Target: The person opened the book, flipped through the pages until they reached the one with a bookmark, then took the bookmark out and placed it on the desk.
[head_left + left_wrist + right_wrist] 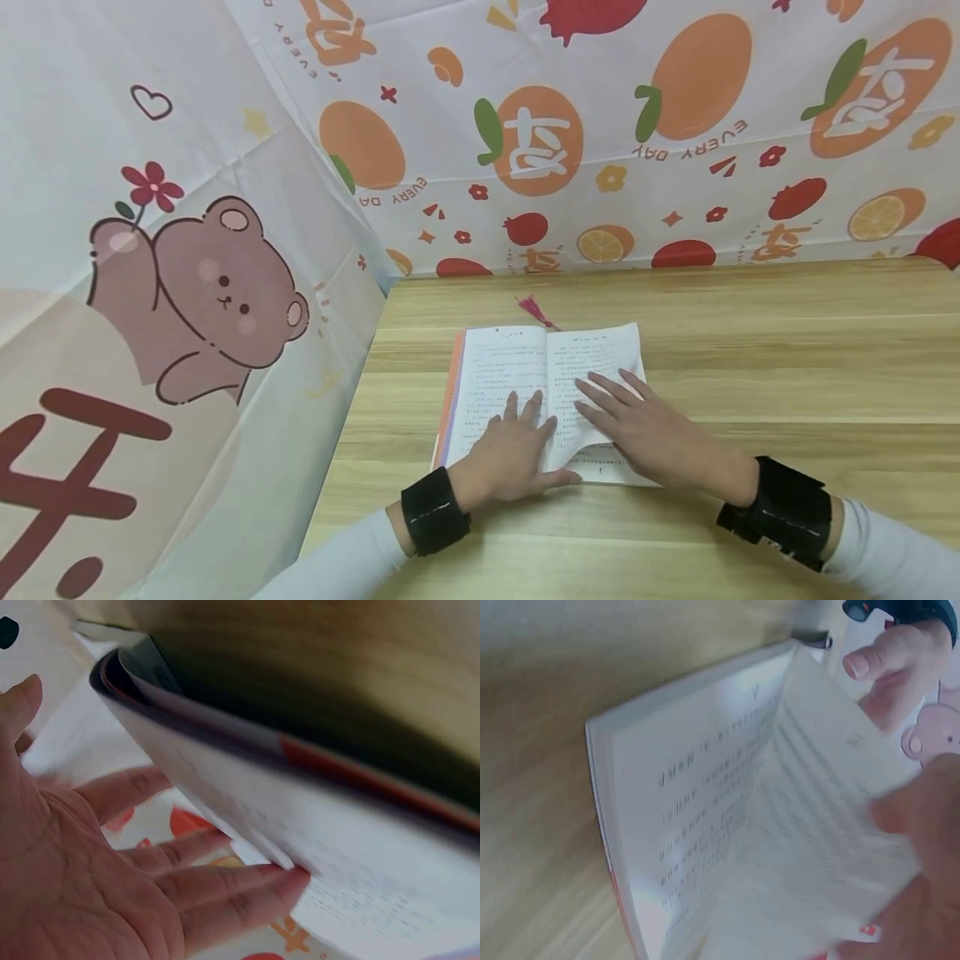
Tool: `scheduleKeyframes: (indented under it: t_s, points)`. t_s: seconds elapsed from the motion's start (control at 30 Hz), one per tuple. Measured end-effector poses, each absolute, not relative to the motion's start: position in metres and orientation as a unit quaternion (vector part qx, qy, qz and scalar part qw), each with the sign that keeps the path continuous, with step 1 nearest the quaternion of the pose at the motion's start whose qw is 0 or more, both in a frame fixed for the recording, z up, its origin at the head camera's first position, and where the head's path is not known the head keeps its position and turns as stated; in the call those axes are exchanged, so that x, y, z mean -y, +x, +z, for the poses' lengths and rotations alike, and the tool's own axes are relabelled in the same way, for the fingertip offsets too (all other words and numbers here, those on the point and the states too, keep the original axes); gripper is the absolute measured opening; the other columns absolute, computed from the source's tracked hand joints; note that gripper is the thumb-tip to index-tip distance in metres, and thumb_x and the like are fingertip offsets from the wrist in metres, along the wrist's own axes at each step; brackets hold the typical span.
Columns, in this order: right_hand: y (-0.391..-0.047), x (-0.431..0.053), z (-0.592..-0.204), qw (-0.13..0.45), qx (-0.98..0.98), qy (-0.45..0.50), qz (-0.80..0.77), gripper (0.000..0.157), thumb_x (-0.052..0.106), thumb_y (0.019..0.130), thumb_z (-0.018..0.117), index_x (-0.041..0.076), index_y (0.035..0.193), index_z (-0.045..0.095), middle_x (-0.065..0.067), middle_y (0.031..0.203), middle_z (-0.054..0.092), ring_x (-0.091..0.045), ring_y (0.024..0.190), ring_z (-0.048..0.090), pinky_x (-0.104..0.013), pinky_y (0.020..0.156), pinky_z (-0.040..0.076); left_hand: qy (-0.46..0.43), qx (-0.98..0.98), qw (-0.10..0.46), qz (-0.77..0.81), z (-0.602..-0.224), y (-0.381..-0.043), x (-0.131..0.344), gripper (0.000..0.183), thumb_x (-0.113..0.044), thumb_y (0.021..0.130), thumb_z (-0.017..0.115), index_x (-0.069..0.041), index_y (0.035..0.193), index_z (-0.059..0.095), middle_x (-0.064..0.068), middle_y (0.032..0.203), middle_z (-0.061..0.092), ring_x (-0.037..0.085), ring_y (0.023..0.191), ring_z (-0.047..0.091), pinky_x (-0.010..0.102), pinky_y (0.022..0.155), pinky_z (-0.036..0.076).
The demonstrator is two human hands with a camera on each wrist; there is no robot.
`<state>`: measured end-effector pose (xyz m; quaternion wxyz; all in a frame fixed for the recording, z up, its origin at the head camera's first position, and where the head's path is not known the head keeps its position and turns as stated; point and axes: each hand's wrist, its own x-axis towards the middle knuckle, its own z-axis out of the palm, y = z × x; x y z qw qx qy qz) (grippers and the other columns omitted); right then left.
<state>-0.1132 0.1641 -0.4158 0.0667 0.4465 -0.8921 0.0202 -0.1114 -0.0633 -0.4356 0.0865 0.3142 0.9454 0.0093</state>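
Observation:
An open book [501,367] with printed pages lies on the wooden table. My left hand [510,454] rests on its left page near the lower part, fingers spread. The left wrist view shows those fingers [225,877] fairly straight against the paper. My right hand [652,425] is at a loose page [592,358] on the right side, its fingers stretched over the top. That page's lower corner is lifted, baring the page below. In the right wrist view the thumb [904,806], blurred, lies on the raised page's underside.
A pink tassel [534,311] sticks out past the book's top edge. The wooden table [787,375] extends to the right. Printed cloths hang behind and at the left, one with fruit [538,142], one with a bear [232,283]. Both wrists wear black bands [435,510].

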Motion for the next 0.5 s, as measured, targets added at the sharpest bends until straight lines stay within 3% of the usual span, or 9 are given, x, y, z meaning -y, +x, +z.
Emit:
scheduleKeyframes:
  t_s: [0.13,0.3,0.4,0.5]
  points:
    - [-0.113,-0.153,-0.412,0.140,0.871,0.471,0.011,0.055,0.017,0.084,0.052,0.012,0.137,0.037,-0.013,0.149,0.024,-0.028,0.134,0.009,-0.055,0.106,0.020,0.308,-0.950,0.057,-0.008,-0.439,-0.110,0.057,0.083,-0.072,0.078,0.035,-0.008,0.132,0.045,0.023,0.143,0.031,0.050,0.120,0.028,0.059,0.084,0.045]
    - [-0.109,-0.153,-0.407,0.163,0.878,0.449,0.026,0.078,0.026,0.079,0.061,0.010,0.143,0.020,-0.015,0.152,0.011,-0.031,0.134,0.004,-0.055,0.107,0.016,0.295,-0.955,0.040,-0.006,-0.438,-0.110,0.055,0.071,-0.046,0.080,0.054,-0.001,0.132,0.041,0.025,0.139,0.036,0.049,0.118,0.032,0.058,0.084,0.046]
    - [-0.107,-0.158,-0.409,0.159,0.896,0.412,0.044,0.084,0.030,0.080,0.060,0.004,0.143,0.012,-0.018,0.151,0.009,-0.032,0.134,0.003,-0.056,0.106,0.017,0.276,-0.959,0.033,0.046,-0.434,-0.109,0.055,0.082,-0.037,0.078,0.058,0.001,0.140,0.021,0.025,0.136,0.040,0.047,0.117,0.035,0.057,0.087,0.045]
    - [-0.104,-0.166,-0.415,0.125,0.915,0.381,0.049,0.081,0.033,0.082,0.057,-0.001,0.142,0.013,-0.021,0.150,0.012,-0.033,0.133,0.007,-0.057,0.104,0.023,0.262,-0.958,-0.001,0.118,-0.427,-0.106,0.058,0.096,-0.024,0.076,0.061,-0.004,0.143,-0.004,0.026,0.138,0.037,0.040,0.113,0.043,0.051,0.085,0.048]
